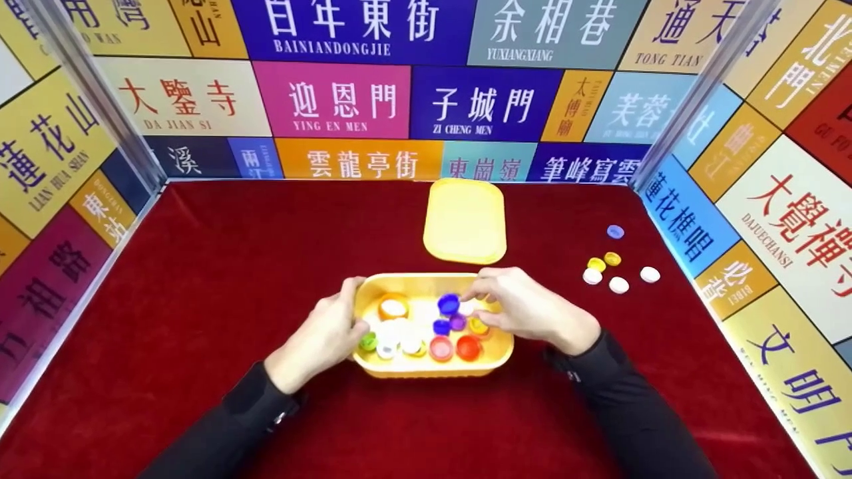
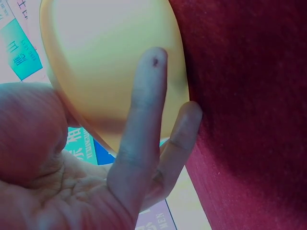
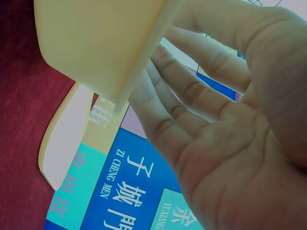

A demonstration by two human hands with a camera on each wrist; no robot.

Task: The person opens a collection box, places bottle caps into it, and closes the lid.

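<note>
A yellow plastic box point(image 1: 432, 370) stands on the red cloth with bottle caps inside. My left hand point(image 1: 326, 332) grips its left end; in the left wrist view fingers point(image 2: 146, 105) lie along the outer wall. My right hand point(image 1: 526, 307) reaches over the right end, its fingertips beside a blue cap point(image 1: 449, 304). In the right wrist view the box wall hides those fingertips, so any hold is unclear. Lower in the box are a red cap point(image 1: 468, 347), a pink cap point(image 1: 440, 348) and a green cap point(image 1: 368, 341). An orange-rimmed cap point(image 1: 393, 307) lies upper left.
Behind the box lies a yellow lid point(image 1: 465, 221), flat on the red cloth point(image 1: 279, 233). Off to the right several loose caps are scattered, among them a purple cap point(image 1: 615, 231) and a white cap point(image 1: 649, 274). Printed panels point(image 1: 333, 100) wall in the table.
</note>
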